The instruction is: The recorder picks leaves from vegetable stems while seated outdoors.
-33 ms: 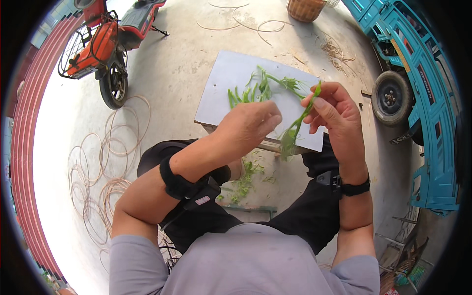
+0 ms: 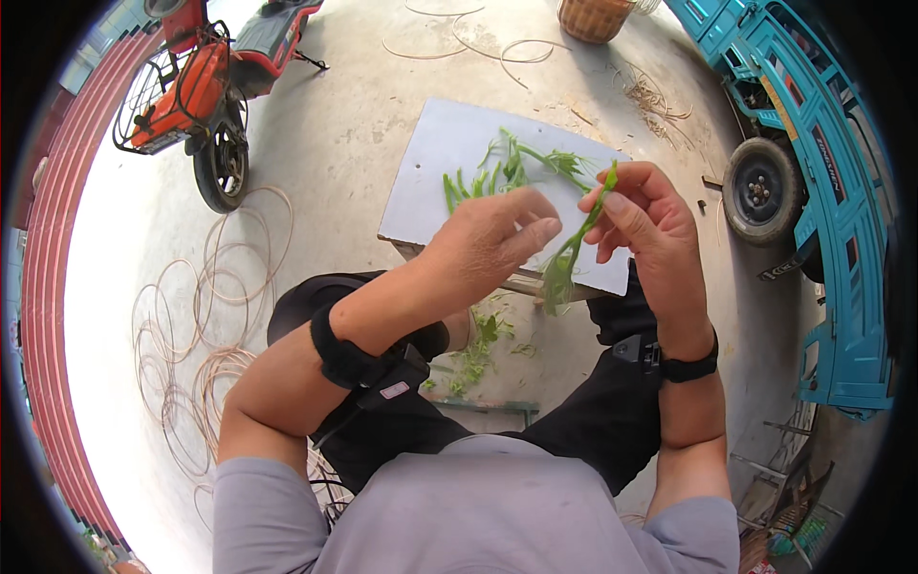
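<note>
My right hand (image 2: 645, 215) pinches a green leafy shoot (image 2: 574, 244) between thumb and fingers. Its stem points up past the fingertips, and its leafy end hangs over the near right part of a pale board (image 2: 406, 201). Just left of the shoot is my left hand (image 2: 502, 234), fingers bent, thumb and forefinger slightly apart, with nothing visible between them. Behind my left hand, on the board, lie short cut green stems (image 2: 459, 187) and more leafy shoots with thin tendrils (image 2: 516, 163).
Green scraps (image 2: 473, 359) litter the floor between my legs. Coiled thin strips (image 2: 206, 287) lie at left below a red scooter (image 2: 206, 96). A wicker basket (image 2: 593, 19) stands at the far side. On the right is a blue vehicle (image 2: 822, 143) with a black wheel (image 2: 762, 191).
My left hand has shifted slightly right, toward the shoot, and its thumb and forefinger have parted. My right hand has moved a little left with the shoot.
</note>
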A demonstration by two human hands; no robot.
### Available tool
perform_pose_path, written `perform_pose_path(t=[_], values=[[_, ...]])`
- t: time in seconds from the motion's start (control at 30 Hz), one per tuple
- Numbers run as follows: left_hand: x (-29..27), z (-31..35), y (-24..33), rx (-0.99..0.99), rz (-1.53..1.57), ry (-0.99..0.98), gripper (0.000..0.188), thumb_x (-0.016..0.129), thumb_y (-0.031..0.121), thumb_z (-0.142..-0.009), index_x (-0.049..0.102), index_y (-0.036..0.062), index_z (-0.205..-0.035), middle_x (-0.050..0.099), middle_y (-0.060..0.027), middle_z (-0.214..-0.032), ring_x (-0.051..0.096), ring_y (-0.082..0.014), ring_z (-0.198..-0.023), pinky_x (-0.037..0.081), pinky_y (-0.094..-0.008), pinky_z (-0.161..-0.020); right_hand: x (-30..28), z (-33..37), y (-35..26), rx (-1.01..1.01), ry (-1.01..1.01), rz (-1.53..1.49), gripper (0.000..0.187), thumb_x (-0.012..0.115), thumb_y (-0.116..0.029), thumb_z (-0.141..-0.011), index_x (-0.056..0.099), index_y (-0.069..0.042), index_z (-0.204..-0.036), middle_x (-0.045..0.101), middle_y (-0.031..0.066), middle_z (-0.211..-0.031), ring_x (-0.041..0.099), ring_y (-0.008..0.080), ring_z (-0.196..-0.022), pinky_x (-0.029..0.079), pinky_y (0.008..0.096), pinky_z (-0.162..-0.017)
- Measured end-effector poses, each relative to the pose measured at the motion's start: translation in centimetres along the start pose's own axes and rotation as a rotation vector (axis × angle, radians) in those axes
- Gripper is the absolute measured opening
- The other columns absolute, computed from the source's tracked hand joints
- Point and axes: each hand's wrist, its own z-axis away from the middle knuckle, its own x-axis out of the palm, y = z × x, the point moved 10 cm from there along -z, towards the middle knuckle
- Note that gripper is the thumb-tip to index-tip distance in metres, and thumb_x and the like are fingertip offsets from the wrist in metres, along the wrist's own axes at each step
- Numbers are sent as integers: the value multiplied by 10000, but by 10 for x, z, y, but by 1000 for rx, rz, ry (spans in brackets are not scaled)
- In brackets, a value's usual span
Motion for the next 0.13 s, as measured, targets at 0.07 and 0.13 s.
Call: perform_pose_path(t=[0.07,0.13], values=[[-13,1,8,-11,375,104,179,579,195,-904,616,40,-986,674,-107,-924,645,-253,-758,504,-323,-658,6,0,6,11,-32,6,182,558,-119,-923,524,-33,-1079,646,87,-917,621,118,-717,503,220,-574],[-14,5,16,18,513,103,276,598,221,-906,562,104,-1154,679,-84,-986,650,-252,-842,510,-348,-734,17,2,11,43,-98,23,192,560,-119,-923,518,-32,-1089,648,88,-913,643,135,-756,515,228,-600]])
